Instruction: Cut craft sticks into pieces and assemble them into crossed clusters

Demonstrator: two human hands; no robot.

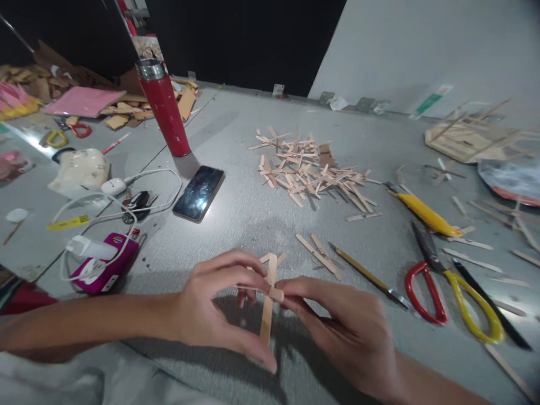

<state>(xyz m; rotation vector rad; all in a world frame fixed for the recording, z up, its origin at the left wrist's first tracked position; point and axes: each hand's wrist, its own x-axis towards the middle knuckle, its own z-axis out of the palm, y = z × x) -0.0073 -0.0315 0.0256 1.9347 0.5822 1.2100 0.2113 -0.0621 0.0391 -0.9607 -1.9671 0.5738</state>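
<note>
Several flat wooden craft sticks joined crosswise [266, 320] stand between my hands above the table's near edge. My right hand [337, 326] pinches the short end of a cross stick between thumb and forefinger. From the other side, my left hand [223, 301] reaches around with its fingertips at the crossing, while its thumb is spread well apart below. Those left fingers partly hide the joined sticks. Just beyond lie a few loose craft sticks [318, 257] and a slim brush-like tool with a yellowish handle [367, 273].
Ahead is a heap of craft sticks [307, 169]. To the right lie scissors [434, 264], a yellow-handled cutter [428, 214] and a stick frame [468, 138]. On the left are a phone [199, 193], red flask [164, 107], cables and a purple power bank [107, 264].
</note>
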